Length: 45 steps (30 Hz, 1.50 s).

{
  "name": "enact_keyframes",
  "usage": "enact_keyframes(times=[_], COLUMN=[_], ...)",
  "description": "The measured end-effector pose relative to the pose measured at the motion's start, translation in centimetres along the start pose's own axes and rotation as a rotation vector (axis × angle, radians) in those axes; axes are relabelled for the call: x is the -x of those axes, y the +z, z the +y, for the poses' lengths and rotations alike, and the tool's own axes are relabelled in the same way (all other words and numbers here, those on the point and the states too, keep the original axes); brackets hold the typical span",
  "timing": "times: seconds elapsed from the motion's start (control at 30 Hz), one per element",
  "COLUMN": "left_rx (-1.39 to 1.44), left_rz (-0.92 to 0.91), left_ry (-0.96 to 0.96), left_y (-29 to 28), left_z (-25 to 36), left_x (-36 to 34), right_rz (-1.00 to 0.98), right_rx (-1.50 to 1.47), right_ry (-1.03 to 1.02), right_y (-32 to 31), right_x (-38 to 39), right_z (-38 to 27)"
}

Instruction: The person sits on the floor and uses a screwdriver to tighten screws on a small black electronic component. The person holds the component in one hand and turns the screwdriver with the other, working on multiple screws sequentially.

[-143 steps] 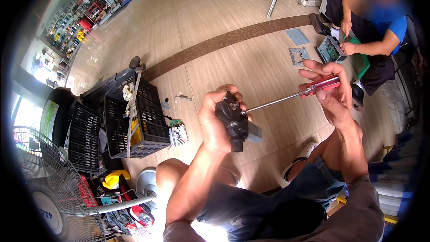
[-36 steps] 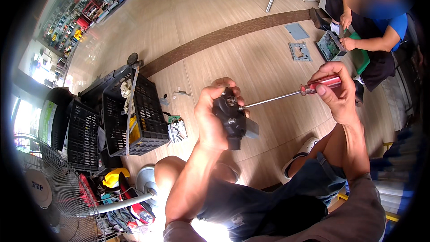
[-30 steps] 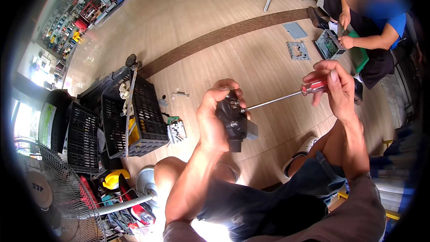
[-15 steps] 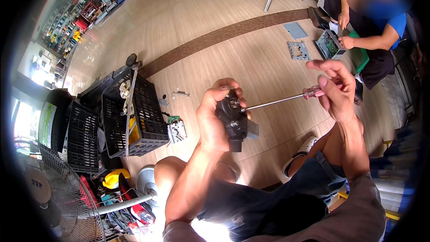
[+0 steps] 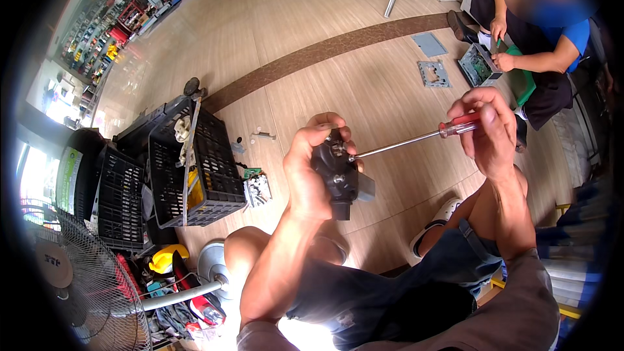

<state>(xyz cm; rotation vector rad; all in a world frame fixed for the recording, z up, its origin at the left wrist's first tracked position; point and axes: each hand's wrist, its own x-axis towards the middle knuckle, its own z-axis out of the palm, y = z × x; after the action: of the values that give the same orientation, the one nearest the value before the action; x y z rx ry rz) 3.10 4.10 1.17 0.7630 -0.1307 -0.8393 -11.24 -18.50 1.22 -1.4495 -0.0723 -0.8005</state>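
my left hand (image 5: 312, 172) is wrapped tight around a dark motor-like part (image 5: 337, 179), held up near the centre of view above my knees. my right hand (image 5: 487, 131) at 3 o'clock pinches the red handle of a long screwdriver (image 5: 416, 143), whose tip meets the top of the part. bare wooden floor (image 5: 364, 84) lies open toward 12 o'clock. a black crate (image 5: 214, 179) sits close at 9 o'clock, a fan (image 5: 71, 286) at 8 o'clock, and another person (image 5: 539, 45) sits at 2 o'clock.
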Motion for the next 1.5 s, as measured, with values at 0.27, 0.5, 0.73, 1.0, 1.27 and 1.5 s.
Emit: enact_keyframes(times=[0.27, 0.5, 0.73, 1.0, 1.27, 1.5], left_rx=[0.003, -0.001, -0.002, 0.02, -0.009, 0.01], left_rz=[0.011, 0.013, 0.011, 0.0, 0.019, 0.042], left_ry=[-0.002, -0.002, 0.003, 0.0, 0.017, 0.021], left_y=[-0.2, -0.2, -0.2, -0.1, -0.3, -0.3], left_z=[0.0, -0.1, 0.0, 0.0, 0.1, 0.1], left_x=[0.0, 0.0, 0.0, 0.1, -0.1, -0.2], right_rz=[0.004, 0.071, 0.012, -0.069, 0.037, 0.084], right_rx=[-0.056, 0.083, -0.049, -0.071, -0.047, 0.01], right_ry=[0.044, 0.104, 0.167, 0.183, 0.11, 0.028], right_y=[-0.3, 0.5, 0.2, -0.6, 0.9, 0.4], right_x=[0.1, 0.4, 0.5, 0.6, 0.3, 0.2], right_z=[-0.4, -0.4, -1.1, -0.5, -0.5, -0.8])
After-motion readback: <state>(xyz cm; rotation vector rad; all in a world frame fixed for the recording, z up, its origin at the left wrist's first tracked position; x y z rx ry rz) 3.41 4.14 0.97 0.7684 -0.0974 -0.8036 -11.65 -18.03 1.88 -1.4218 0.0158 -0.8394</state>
